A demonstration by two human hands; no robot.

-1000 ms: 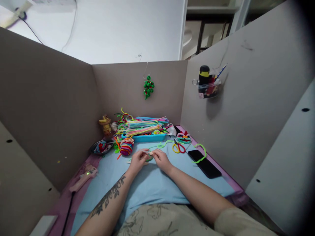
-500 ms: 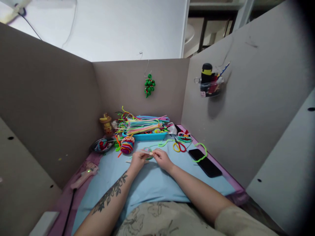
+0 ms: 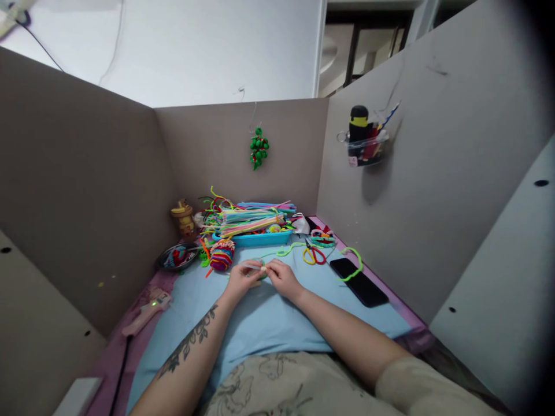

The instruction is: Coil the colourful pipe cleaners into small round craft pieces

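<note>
Pale piece (image 3: pixel 263 270), small and partly hidden, held between the fingertips of the two hands above a blue cloth (image 3: pixel 277 326). Left hand (image 3: pixel 240 279): thumb and fingers drawn together in a pinch, with a thin whitish strip along the fingers leading to the piece; whether strip and piece are joined cannot be told. Right hand (image 3: pixel 283 278): fingers curled, thumb and forefinger closed on the piece from its own side. Beyond both hands, a blue tray (image 3: pixel 264 239) bears a heap of coloured fuzzy stems (image 3: pixel 251 221). Just beyond the left hand stands a multicoloured striped bundle (image 3: pixel 222 256); farther out on that side, a dark bowl (image 3: pixel 186 266) and, nearer the body, a pink glue gun (image 3: pixel 145 316) with a lit green spot. Beyond and to the right of the right hand lie scissors (image 3: pixel 318 256) with red and yellow handles; farther right, a black phone (image 3: pixel 366 289), crossed by a bright green stem (image 3: pixel 359 264).
</note>
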